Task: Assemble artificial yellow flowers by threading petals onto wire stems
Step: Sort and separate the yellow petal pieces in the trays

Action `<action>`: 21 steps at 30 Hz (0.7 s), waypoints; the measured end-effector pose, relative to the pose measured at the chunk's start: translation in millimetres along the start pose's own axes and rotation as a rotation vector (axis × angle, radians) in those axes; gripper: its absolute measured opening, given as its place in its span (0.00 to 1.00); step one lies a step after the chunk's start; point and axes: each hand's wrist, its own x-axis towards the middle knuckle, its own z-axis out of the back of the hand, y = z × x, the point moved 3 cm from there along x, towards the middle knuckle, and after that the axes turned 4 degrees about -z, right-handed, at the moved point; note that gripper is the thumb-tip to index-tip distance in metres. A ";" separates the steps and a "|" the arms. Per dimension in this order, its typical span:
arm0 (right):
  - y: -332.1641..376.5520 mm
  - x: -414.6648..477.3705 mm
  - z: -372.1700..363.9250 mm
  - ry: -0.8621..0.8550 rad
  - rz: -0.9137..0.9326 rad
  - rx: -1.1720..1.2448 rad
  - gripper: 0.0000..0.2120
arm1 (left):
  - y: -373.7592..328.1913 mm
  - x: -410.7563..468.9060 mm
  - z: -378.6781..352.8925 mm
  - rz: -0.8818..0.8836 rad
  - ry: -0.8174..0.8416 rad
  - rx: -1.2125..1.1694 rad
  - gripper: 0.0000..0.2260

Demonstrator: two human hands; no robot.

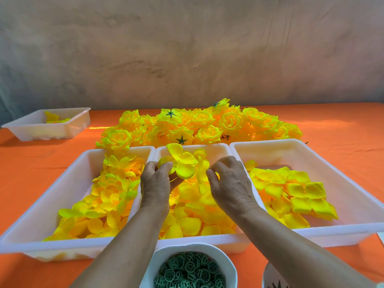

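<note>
My left hand (156, 179) grips a partly built yellow flower (181, 163) above the middle white tray (209, 146), its petals spread up and to the right. My right hand (228, 181) hovers just right of it with curled fingers pinching at loose yellow petals (202, 173) in that tray; what it pinches is hidden by the fingers. No wire stem shows. The middle tray holds rounded yellow petals (189, 223).
A left tray (68, 173) and a right tray (332, 161) hold more yellow petals. Finished yellow flowers (197, 123) are piled behind them on the orange cloth. A white bowl (166, 254) of green ring parts sits at the front. Another tray (81, 119) stands far left.
</note>
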 end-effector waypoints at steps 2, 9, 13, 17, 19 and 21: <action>1.1 -1.2 2.4 -0.038 0.015 0.051 0.10 | 0.5 -0.6 -1.8 0.002 0.028 -0.009 0.01; 15.6 -8.6 1.9 0.091 0.284 0.040 0.20 | 5.3 -5.7 -8.6 0.038 0.215 0.023 0.03; 14.8 -7.1 4.6 0.028 0.263 0.080 0.06 | 5.7 -8.2 -11.1 0.090 0.304 -0.079 0.06; 11.8 -3.0 7.1 0.012 0.178 0.052 0.06 | 4.3 -11.7 -14.3 0.117 0.423 -0.118 0.17; 10.9 -2.3 10.2 -0.009 0.155 0.063 0.08 | 4.7 -13.2 -15.2 0.138 0.465 -0.126 0.17; 12.1 -3.1 11.8 -0.012 0.157 0.072 0.10 | 5.4 -14.6 -16.3 0.159 0.507 -0.109 0.17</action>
